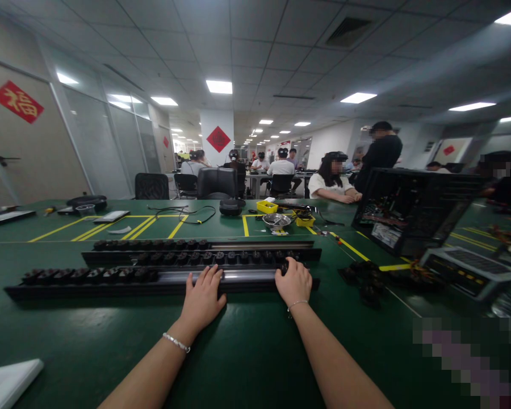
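Grip status: the right hand [295,282] is curled, narrow, over the near rail [162,279], its fingertips on a black knob [284,266] at the rail's right end; whether the knob is actually pinched cannot be told. The left hand [202,298] lies flat, fingers spread, pressing on the bare middle of the same rail and holding nothing.

The bench [247,352] is covered in dark green matting marked with yellow tape lines, in an open-plan room with ceiling panel lights and other people seated at further tables.

The near rail is a long black strip with a glossy central channel (its left part carries a row of rounded black knobs). Two similar rails [200,250] lie parallel just behind it. An open computer case [413,210] stands to the right, a small metal bowl [276,220] further back.

Both forearms extend straight forward, each wrist wearing a thin bracelet.
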`<state>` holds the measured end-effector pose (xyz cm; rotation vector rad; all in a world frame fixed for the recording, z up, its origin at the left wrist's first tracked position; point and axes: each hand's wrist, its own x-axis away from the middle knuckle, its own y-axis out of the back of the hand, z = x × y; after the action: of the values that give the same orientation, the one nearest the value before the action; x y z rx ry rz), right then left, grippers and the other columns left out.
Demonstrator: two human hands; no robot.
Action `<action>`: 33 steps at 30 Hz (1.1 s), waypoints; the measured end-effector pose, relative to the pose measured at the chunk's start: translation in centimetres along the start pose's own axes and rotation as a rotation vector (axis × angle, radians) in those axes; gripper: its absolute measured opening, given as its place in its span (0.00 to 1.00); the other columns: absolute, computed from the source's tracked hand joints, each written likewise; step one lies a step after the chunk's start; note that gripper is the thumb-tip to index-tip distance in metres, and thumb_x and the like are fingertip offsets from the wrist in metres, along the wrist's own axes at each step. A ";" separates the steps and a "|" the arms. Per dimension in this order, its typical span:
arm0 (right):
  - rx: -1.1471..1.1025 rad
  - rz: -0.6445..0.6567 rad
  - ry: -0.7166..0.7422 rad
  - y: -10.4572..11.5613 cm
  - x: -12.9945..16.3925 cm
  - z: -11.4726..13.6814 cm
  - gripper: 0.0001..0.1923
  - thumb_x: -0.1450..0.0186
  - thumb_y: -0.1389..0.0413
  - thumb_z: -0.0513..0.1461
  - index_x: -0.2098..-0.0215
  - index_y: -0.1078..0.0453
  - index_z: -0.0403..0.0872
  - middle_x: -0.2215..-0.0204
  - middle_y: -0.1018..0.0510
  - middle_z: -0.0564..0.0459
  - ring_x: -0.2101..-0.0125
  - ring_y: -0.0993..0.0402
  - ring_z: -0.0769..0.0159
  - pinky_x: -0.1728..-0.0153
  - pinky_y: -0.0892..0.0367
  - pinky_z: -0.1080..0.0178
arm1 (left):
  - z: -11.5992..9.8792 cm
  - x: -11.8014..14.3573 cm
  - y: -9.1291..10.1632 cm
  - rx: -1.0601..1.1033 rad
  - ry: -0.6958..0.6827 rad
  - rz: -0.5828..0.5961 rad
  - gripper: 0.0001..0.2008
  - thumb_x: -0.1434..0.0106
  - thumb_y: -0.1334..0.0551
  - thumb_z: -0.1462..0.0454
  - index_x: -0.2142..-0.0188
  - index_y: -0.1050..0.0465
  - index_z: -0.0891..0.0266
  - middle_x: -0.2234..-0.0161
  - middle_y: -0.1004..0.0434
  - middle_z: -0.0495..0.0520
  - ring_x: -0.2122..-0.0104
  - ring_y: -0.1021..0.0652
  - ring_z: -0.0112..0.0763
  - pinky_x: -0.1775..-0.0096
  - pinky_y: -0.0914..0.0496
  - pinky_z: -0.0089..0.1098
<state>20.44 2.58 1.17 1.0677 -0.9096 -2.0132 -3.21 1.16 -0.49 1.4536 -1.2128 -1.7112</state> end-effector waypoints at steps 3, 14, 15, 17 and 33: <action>-0.009 0.005 -0.005 0.0 -0.1 0.0 0.22 0.41 0.51 0.41 0.48 0.39 0.47 0.53 0.31 0.45 0.51 0.39 0.56 0.50 0.50 0.57 | 0.0 0.0 -0.1 0.004 0.000 0.001 0.27 0.44 0.47 0.58 0.44 0.42 0.57 0.40 0.43 0.54 0.41 0.43 0.42 0.42 0.57 0.53; -0.032 0.019 -0.012 0.3 -0.4 -0.5 0.21 0.40 0.52 0.38 0.48 0.39 0.47 0.53 0.30 0.47 0.50 0.39 0.58 0.51 0.47 0.58 | 0.1 0.0 -0.4 0.006 -0.009 -0.018 0.27 0.44 0.47 0.58 0.44 0.42 0.56 0.40 0.42 0.54 0.41 0.43 0.42 0.42 0.57 0.53; -0.035 0.015 -0.011 0.3 -0.4 -0.6 0.21 0.41 0.52 0.38 0.48 0.39 0.47 0.53 0.30 0.47 0.50 0.39 0.58 0.51 0.47 0.59 | 0.1 0.0 -0.3 0.006 -0.010 -0.016 0.27 0.44 0.47 0.58 0.44 0.42 0.56 0.40 0.42 0.54 0.41 0.43 0.42 0.42 0.57 0.53; -0.037 -0.003 -0.004 0.1 -0.5 -0.8 0.21 0.41 0.52 0.37 0.49 0.38 0.46 0.53 0.29 0.47 0.50 0.38 0.59 0.51 0.47 0.59 | 0.1 0.0 -0.2 0.007 -0.010 -0.011 0.27 0.44 0.47 0.58 0.44 0.42 0.57 0.40 0.42 0.54 0.41 0.43 0.42 0.42 0.57 0.54; -0.033 0.033 -0.114 0.9 -1.1 -2.7 0.21 0.43 0.51 0.45 0.52 0.35 0.49 0.50 0.34 0.47 0.50 0.40 0.56 0.51 0.44 0.55 | 0.0 -0.1 -0.1 0.012 -0.003 -0.003 0.28 0.45 0.47 0.59 0.43 0.43 0.56 0.40 0.43 0.54 0.40 0.44 0.42 0.42 0.57 0.54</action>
<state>23.51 2.31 1.25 0.9213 -0.9433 -2.0717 -3.22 1.26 -0.57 1.4615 -1.2249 -1.7112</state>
